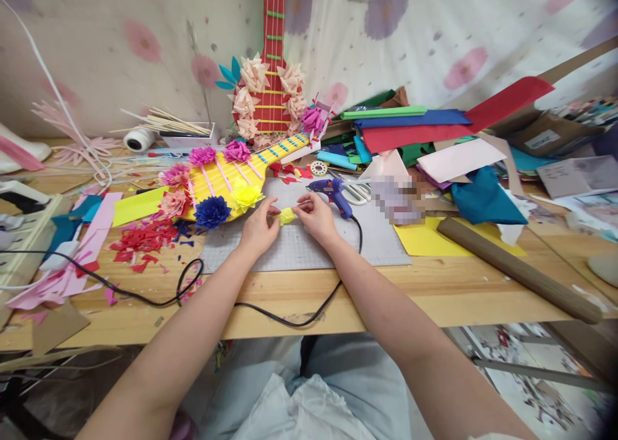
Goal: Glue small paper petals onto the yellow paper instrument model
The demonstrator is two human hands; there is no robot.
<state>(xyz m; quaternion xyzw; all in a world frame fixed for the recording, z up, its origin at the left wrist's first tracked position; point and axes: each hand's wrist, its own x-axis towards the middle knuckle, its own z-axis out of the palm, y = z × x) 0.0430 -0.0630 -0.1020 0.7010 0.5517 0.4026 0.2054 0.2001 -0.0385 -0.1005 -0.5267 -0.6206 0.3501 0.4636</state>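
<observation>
Above the grey cutting mat (270,250), a small piece of yellow paper (288,216) sits between my two hands. My left hand (261,228) is closed at its left end, thumb and fingers pinched together. On the right end, the fingertips of my right hand (316,218) grip the paper. Just behind my left hand lies a yellow toy guitar (217,186) decorated with paper flowers, among them a yellow flower (247,195) and a dark blue flower (212,212). A blue glue gun (335,194) rests right beside my right hand.
A black cord (299,324) loops along the table's front. Red paper scraps (145,237) lie at left. Scissors (357,193), coloured sheets (425,131) and a brown roll (516,269) are at right. A red toy guitar (273,99) stands against the curtain.
</observation>
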